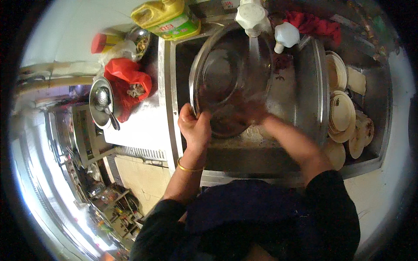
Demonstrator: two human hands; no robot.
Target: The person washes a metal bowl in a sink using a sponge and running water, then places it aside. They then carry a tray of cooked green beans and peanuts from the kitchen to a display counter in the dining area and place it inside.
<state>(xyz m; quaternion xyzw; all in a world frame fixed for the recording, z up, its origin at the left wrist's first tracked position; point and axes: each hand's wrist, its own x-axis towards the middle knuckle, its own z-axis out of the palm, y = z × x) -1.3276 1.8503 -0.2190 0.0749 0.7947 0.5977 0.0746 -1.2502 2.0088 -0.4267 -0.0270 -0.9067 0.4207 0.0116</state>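
A large round metal basin (221,70) tilts in the left bay of a stainless steel sink (302,94), with water running into it from a white tap (253,16). My left hand (195,125) grips the basin's near left rim, thumb and fingers on either side. Over the basin's lower right part is my right hand (253,112), blurred and dark; whether it holds anything cannot be made out. A second white tap (282,42) stands beside the running one.
Stacked plates (341,112) fill part of the right sink bay. A yellow plastic jug (169,21), a red plastic bag (125,76) and a metal bowl with a perforated ladle (102,98) stand at the left. Red cloth or netting (312,27) lies behind the taps.
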